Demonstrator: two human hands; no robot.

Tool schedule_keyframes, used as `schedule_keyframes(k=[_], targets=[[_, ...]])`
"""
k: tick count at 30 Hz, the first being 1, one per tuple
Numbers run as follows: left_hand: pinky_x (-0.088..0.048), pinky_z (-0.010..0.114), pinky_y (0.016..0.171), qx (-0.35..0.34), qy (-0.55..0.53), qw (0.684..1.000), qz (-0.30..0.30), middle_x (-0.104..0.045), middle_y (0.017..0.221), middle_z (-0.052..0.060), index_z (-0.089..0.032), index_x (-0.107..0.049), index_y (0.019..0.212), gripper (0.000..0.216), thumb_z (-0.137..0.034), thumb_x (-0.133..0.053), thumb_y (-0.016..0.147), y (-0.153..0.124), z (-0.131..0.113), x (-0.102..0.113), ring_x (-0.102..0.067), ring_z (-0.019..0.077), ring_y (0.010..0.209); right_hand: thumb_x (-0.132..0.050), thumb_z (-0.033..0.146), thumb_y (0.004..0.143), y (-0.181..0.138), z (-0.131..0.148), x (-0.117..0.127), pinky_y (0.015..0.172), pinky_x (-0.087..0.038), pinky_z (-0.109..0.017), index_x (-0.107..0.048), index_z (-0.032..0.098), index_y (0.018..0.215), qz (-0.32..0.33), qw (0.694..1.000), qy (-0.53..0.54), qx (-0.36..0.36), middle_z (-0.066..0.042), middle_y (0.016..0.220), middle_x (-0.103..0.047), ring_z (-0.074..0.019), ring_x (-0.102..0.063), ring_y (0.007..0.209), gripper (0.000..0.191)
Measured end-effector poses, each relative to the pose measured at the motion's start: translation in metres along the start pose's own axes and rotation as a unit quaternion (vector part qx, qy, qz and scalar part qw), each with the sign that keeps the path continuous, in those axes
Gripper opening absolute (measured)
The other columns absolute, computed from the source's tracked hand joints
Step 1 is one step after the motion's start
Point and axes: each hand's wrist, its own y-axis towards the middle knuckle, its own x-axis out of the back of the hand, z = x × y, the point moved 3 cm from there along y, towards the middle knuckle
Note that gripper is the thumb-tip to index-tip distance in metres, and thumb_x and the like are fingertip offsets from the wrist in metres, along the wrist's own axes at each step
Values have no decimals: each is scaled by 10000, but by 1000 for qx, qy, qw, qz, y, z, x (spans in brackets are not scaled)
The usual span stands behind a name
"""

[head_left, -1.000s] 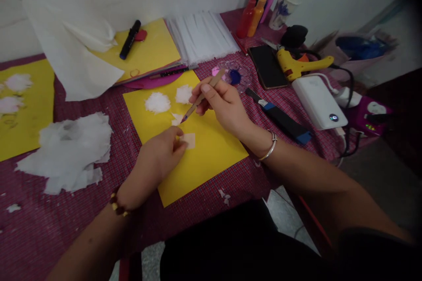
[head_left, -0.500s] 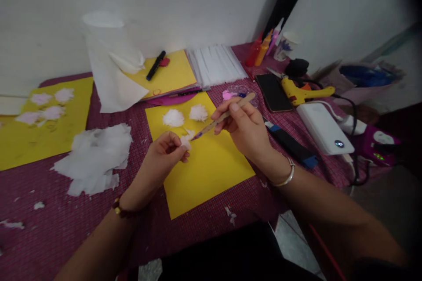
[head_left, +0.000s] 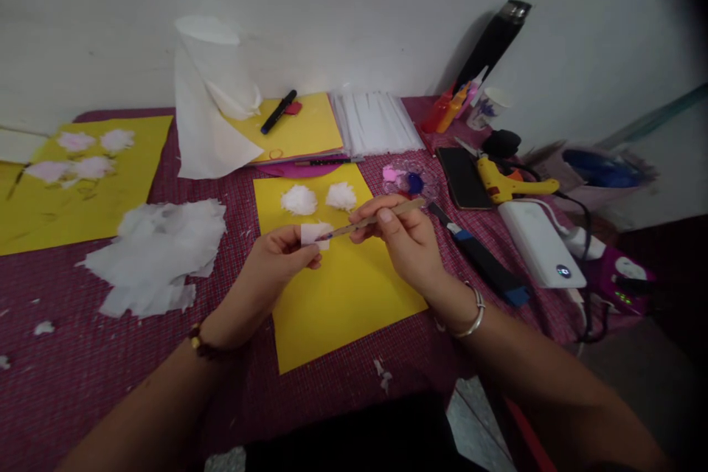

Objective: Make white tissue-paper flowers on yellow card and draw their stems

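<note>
My left hand point(head_left: 287, 251) pinches a small white paper piece point(head_left: 310, 234) between thumb and fingers, above the yellow sheet point(head_left: 337, 310). In my right hand point(head_left: 401, 236) is a slim wooden stick point(head_left: 365, 223) with a purple-stained tip. That tip rests on or just over the paper; contact is hard to make out. Behind the hands, two fluffy white paper flowers point(head_left: 299, 200) lie on the yellow sheet. A clear palette point(head_left: 425, 188) with pink and dark blue paint sits beyond my right hand.
A pile of white paper squares point(head_left: 160, 254) lies left. Pale pink flowers point(head_left: 91, 167) rest on another yellow sheet. To the right are a utility knife point(head_left: 487, 265), a phone point(head_left: 463, 177), a yellow glue gun point(head_left: 514, 183), a white power bank point(head_left: 542, 243) and cables.
The paper in my left hand now shows as a flatter square. My right hand has lowered slightly, and the stick lies at a shallower angle. The camera view has shifted.
</note>
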Motion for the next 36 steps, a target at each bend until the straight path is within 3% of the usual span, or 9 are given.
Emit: schedule_keyframes(k=[9, 12, 16, 19, 24, 29, 36], targets=[[-457, 228, 564, 7, -23, 1000, -2, -621, 600, -29, -197, -706, 752, 93, -192, -699, 660, -2, 1, -2, -526, 90, 540, -522, 379, 931, 0, 2, 1, 648, -581, -244, -616, 201, 918, -18, 1000, -10, 8, -19, 892, -690, -97, -678, 667, 201], [-502, 253, 608, 29, -109, 994, -4, -680, 713, 11, -195, -715, 755, 77, -232, -681, 697, -1, 1, 0, -584, 115, 612, -529, 386, 925, 0, 3, 2, 633, -580, -244, -616, 198, 915, -28, 999, -10, 11, -21, 885, -690, -99, -675, 660, 208], [-529, 260, 612, 67, -255, 962, 63, -709, 801, 65, -169, -725, 740, 209, -298, -564, 774, 2, -3, 2, -619, 140, 664, -537, 389, 920, 1, 2, 3, 645, -581, -262, -620, 205, 927, -34, 999, 28, 7, -21, 898, -690, -106, -669, 676, 202], [-507, 209, 569, 71, -261, 958, 93, -705, 784, 54, -149, -749, 833, 181, -237, -626, 733, 2, -5, 4, -591, 107, 610, -535, 364, 925, 3, 1, 5, 632, -569, -261, -639, 214, 929, -33, 998, 50, 9, -16, 922, -679, -101, -653, 677, 182], [-465, 143, 542, 58, -239, 966, 84, -703, 735, 25, -149, -760, 880, 236, -184, -784, 648, 0, -1, 5, -568, 58, 573, -557, 339, 916, 4, -3, 8, 570, -527, -224, -662, 223, 901, -41, 997, 72, 8, 21, 789, -619, -80, -616, 610, 157], [-476, 164, 558, 38, -225, 972, 59, -683, 652, 16, -154, -734, 683, 124, -255, -799, 656, 2, 1, 5, -588, 73, 576, -579, 352, 899, 4, -5, 8, 576, -519, -213, -656, 231, 912, -39, 997, 63, -11, 43, 661, -577, -76, -583, 577, 144], [-474, 146, 556, 39, -248, 968, -15, -652, 603, -12, -157, -688, 647, 130, -222, -801, 648, 4, 3, 4, -589, 62, 579, -681, 298, 823, 4, -4, 3, 546, -531, -203, -658, 213, 883, 0, 998, 50, -34, 29, 669, -667, -81, -627, 561, 106]])
